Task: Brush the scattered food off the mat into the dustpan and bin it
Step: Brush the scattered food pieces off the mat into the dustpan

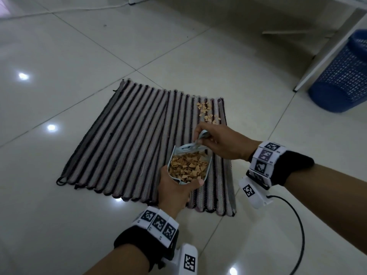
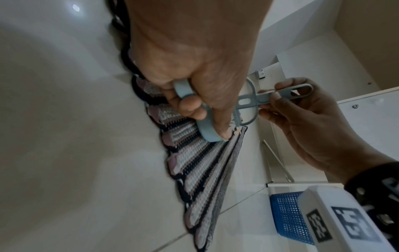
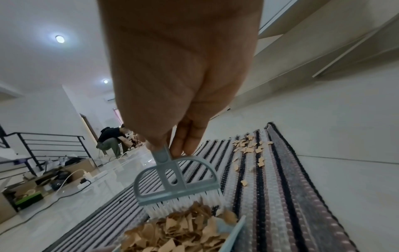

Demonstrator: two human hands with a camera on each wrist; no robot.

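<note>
A striped mat (image 1: 129, 135) lies on the tiled floor. My left hand (image 1: 176, 191) grips a light blue dustpan (image 1: 207, 171) full of tan food pieces (image 1: 188, 168), held just above the mat's near right part. In the left wrist view its fingers curl round the dustpan handle (image 2: 183, 90). My right hand (image 1: 216, 143) pinches the handle of a small blue brush (image 3: 177, 180), whose white bristles (image 3: 183, 202) touch the food at the pan's mouth. A patch of scattered food (image 1: 207, 113) lies at the mat's far right corner.
A blue mesh bin (image 1: 341, 76) stands on the floor to the right, beside a white furniture leg (image 1: 325, 54). A black cable (image 1: 297, 235) trails from my right wrist. Far off in the right wrist view, a person (image 3: 112, 139) crouches near boxes and cables.
</note>
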